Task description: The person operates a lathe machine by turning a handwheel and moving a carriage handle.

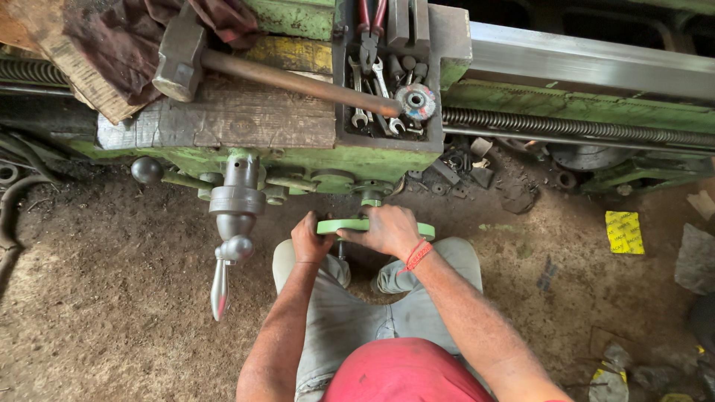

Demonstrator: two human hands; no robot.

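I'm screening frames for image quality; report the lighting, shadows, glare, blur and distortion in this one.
Head view: soft even daylight, no hard shadows; mild glare on the steel bedway at upper right; wide-angle lens bends the lathe's edges outward; both hands, left hand and right hand, on the green handwheel are sharp, as is the sledgehammer; no motion blur visible.

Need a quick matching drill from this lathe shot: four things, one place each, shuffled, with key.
Things:
1. sledgehammer
2. spanners
3. green handwheel
4. yellow packet

Places:
A. on the dirt floor, to the right
B. gripped by left hand and right hand
C. head on the wooden block
D. in the machine's tray

Pairs: 1-C, 2-D, 3-B, 4-A
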